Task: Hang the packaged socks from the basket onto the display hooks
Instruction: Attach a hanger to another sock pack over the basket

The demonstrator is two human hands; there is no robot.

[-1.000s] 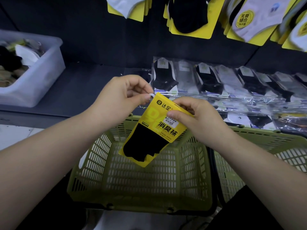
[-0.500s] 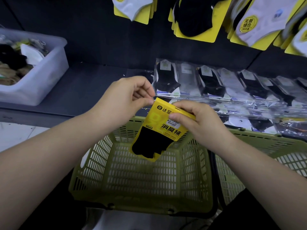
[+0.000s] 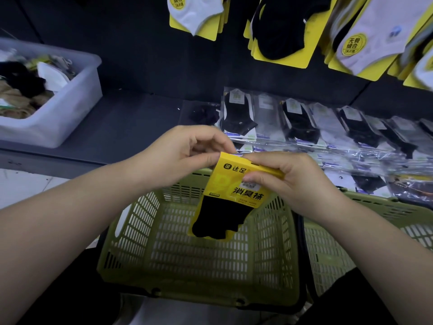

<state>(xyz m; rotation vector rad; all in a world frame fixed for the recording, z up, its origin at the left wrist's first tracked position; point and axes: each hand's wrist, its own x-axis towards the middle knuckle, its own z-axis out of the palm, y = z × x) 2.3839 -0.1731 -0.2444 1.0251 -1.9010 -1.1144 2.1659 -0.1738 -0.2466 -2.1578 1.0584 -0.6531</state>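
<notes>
A pack of black socks on a yellow card (image 3: 230, 195) hangs over the green plastic basket (image 3: 201, 261). My left hand (image 3: 185, 158) pinches the card's top left corner. My right hand (image 3: 288, 181) grips the top right edge, thumb on the card's front. The basket below shows only its slatted floor and walls. On the dark wall above hang more sock packs on yellow cards: white ones (image 3: 196, 15), black ones (image 3: 281, 29) and pale ones (image 3: 367, 41). The hooks themselves are out of view.
A translucent bin (image 3: 61, 109) of loose socks sits on the dark shelf (image 3: 131, 123) at the left. Rows of clear-bagged socks (image 3: 328, 127) lie across the shelf at the right. A second green basket (image 3: 375, 221) stands beside the first one.
Both hands have lifted the pack and turned it more upright. The view has tilted up, so more of the hanging packs shows.
</notes>
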